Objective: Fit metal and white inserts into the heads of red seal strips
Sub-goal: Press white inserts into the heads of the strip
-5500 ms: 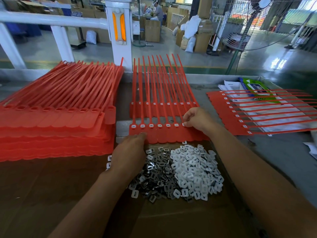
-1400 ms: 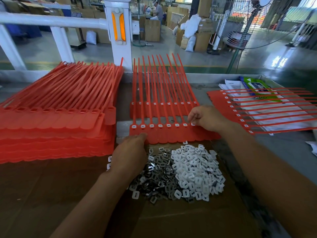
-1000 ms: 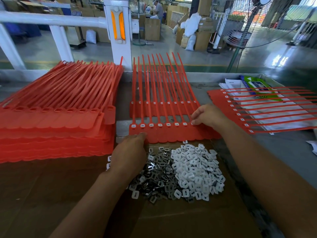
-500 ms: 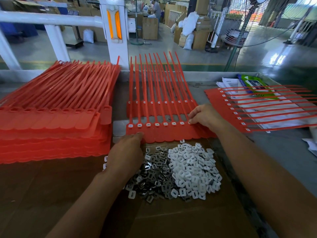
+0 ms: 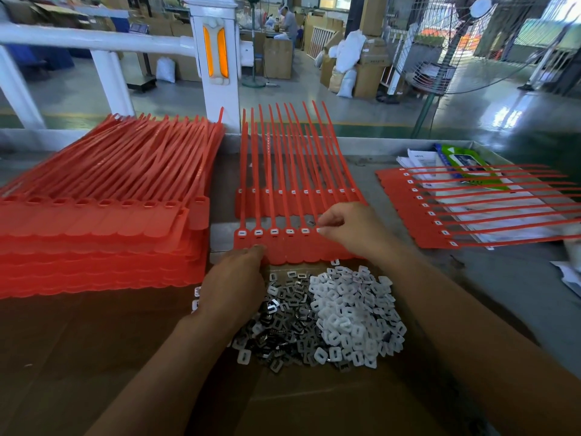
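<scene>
Right hand (image 5: 352, 229) covering strip heads (image 5: 273, 231), pinch contents unclear

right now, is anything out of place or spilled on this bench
A few white square plastic inserts lie stray on the brown cardboard left of the left hand, apart from the main white pile. Nothing else stands out.

The seal strips (image 5: 283, 247) at twelve o'clock were plain red, their heads dotted with small white squares. The white inserts (image 5: 352, 309) were milky white, and the metal inserts (image 5: 283, 319) at their nine o'clock were shiny silver and black. The cardboard (image 5: 94, 357) was brown. The surface (image 5: 503, 278) at three o'clock was mottled grey.
</scene>
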The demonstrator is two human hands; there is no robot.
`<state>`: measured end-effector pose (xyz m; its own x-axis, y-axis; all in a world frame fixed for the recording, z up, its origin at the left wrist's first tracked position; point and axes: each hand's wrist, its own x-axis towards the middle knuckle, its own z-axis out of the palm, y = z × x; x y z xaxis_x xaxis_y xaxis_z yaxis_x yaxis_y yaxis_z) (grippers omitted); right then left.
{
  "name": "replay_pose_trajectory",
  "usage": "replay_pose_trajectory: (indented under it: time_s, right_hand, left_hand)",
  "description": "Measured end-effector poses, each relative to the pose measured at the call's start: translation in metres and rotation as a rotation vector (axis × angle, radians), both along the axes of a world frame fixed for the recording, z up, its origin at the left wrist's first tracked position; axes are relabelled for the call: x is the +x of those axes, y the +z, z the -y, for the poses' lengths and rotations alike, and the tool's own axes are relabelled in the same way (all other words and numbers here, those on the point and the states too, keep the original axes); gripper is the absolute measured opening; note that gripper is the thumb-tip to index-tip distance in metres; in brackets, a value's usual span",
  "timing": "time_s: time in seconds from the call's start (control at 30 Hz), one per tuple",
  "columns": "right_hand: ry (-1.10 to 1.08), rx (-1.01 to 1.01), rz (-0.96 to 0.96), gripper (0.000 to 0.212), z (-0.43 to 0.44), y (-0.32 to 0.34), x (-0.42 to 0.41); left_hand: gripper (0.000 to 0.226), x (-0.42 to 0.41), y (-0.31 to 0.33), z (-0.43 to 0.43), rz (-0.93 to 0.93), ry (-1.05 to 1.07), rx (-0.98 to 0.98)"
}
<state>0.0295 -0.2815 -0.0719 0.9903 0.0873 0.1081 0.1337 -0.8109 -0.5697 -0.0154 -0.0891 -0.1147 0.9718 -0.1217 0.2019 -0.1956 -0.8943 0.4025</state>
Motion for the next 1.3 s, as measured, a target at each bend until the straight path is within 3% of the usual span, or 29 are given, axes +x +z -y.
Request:
replay_pose_trajectory:
  time_s: [0.1, 0.23, 0.43, 0.73, 0.93, 1.0, 1.17, 1.3]
  right_hand:
    - [0.256, -0.102, -0.113, 0.019, -0.028, 0.008, -0.022]
    - [0.397, -0.169, -0.183, 0.022, -0.053, 0.006, -0.037]
    - [0.402, -0.234, -0.150, 0.024, -0.065, -0.003, -0.040]
    - [0.406, -0.168, -0.138, 0.027, -0.063, -0.007, -0.039]
    - [0.390, 0.033, -0.191, 0.004, -0.049, 0.001, -0.037]
    - [0.349, 0.137, -0.202, 0.015, -0.039, 0.004, -0.035]
    - [0.202, 0.409, -0.206, 0.016, -0.013, 0.008, -0.028]
    - [0.131, 0.350, -0.166, 0.026, 0.004, 0.009, -0.025]
  left_hand:
    - [0.039, 0.000, 0.000, 0.000, 0.005, -0.003, 0.005]
    - [0.042, 0.001, 0.001, 0.000, -0.027, -0.011, 0.032]
    - [0.029, 0.001, 0.002, -0.001, -0.036, -0.029, 0.002]
    - [0.040, 0.000, 0.004, -0.001, -0.051, -0.036, 0.021]
    - [0.041, 0.000, 0.002, 0.000, -0.043, -0.014, 0.028]
    - [0.043, 0.001, 0.002, 0.000, -0.027, -0.004, 0.029]
    - [0.043, 0.002, 0.000, 0.001, -0.020, 0.006, 0.032]
    - [0.043, 0.001, 0.000, 0.001, -0.013, 0.011, 0.038]
